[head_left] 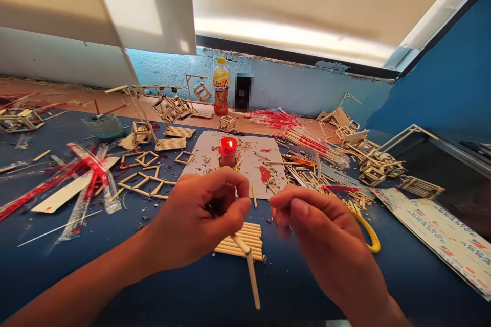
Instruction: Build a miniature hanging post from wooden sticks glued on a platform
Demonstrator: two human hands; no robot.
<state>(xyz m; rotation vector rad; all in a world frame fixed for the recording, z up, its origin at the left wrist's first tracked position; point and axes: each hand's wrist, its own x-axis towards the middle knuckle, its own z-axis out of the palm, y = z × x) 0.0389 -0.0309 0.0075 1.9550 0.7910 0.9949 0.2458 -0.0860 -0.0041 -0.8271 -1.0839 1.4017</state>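
Observation:
My left hand (209,217) is closed, thumb and index finger pinched together, above a small raft of wooden sticks (249,237). From below this hand comes a jointed pair of wooden sticks (251,276), bent at a dark joint and pointing towards me; whether the hand touches it is hidden. My right hand (318,235) is closed too, a little to the right, its thumb against the fingers. Whatever either pinch holds is too small or hidden to make out. Beyond them a red candle (229,149) burns on a littered pale board (249,143).
Stick frames (143,184) and red-striped plastic wrappers (90,163) lie left. Stick models (379,163), yellow scissor handles (370,232) and a printed cardboard sheet (437,240) are right. A drink bottle (221,89) and a glass bowl (103,126) stand farther back.

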